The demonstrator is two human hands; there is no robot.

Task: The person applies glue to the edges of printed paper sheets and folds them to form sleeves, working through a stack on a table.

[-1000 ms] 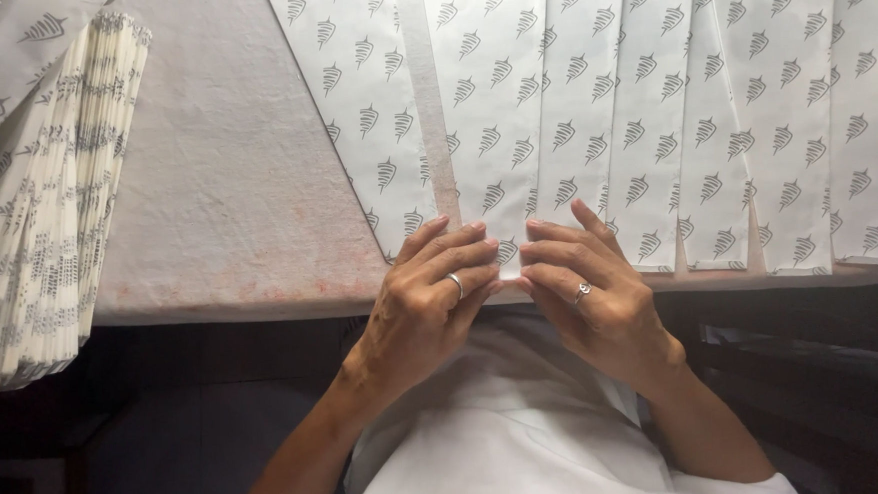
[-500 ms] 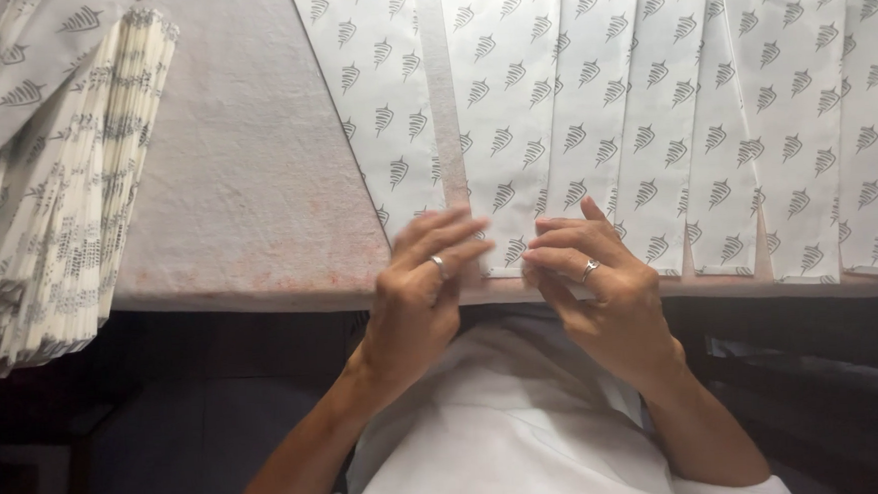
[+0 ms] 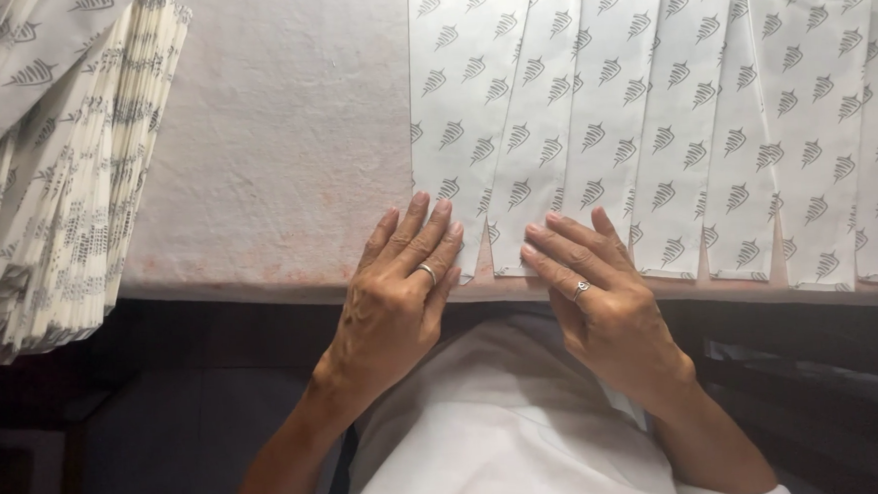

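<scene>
Fingers [image 3: 428, 228] of the left hand [image 3: 396, 294] were laid flat and open, gripping nothing, on the near end of the leftmost paper strip [image 3: 463, 125]. The right hand [image 3: 596, 289] was pressed likewise on the neighbouring strip [image 3: 539, 142]. Both strips were laid lengthwise away from the fingertips across the surface [image 3: 284, 155], each equally near its own hand.

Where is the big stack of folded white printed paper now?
The stack of folded white printed paper lies at the far left of the head view, overhanging the pale table edge.
</scene>
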